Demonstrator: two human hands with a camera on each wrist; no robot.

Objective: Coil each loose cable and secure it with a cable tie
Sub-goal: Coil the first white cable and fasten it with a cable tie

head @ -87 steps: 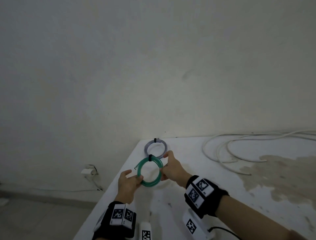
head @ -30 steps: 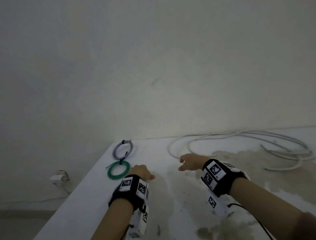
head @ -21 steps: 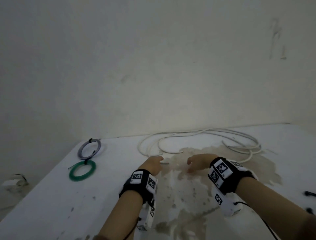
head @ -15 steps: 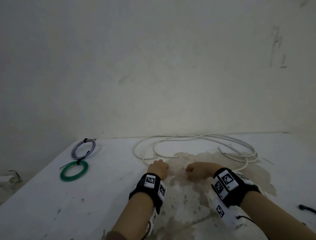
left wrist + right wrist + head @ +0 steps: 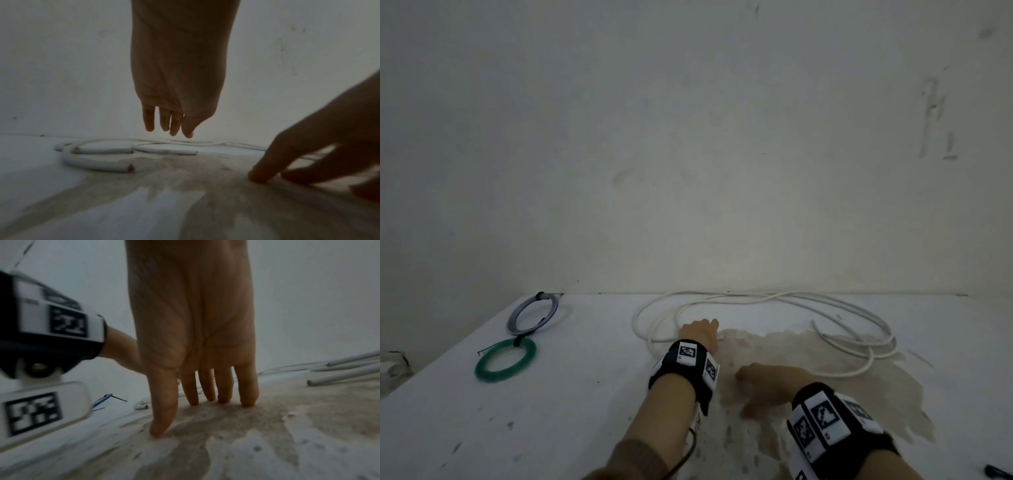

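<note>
A long loose white cable [image 5: 774, 301] sprawls in wide loops along the back of the white table [image 5: 551, 411]. Its cut ends [image 5: 127, 168] lie just below my left hand [image 5: 700, 334]. That hand [image 5: 170, 128] hovers over them with straight fingers and holds nothing. My right hand [image 5: 763, 380] is nearer me, and its straight fingertips [image 5: 246, 402] rest on the stained tabletop. A green coil [image 5: 505, 359] and a grey coil [image 5: 533, 313], each bound with a black tie, lie flat at the far left.
The wall runs right behind the table's back edge. The table's left edge slants past the two coils. A brown stain [image 5: 825, 370] covers the middle. A black cable tie [image 5: 1000, 474] shows at the bottom right corner. More cable ends [image 5: 329, 379] lie right of my right hand.
Both hands let go of the green coil, which now lies at the left. The view turned right; my left hand reached forward to the white cable's ends and my right hand drew back onto the table.
</note>
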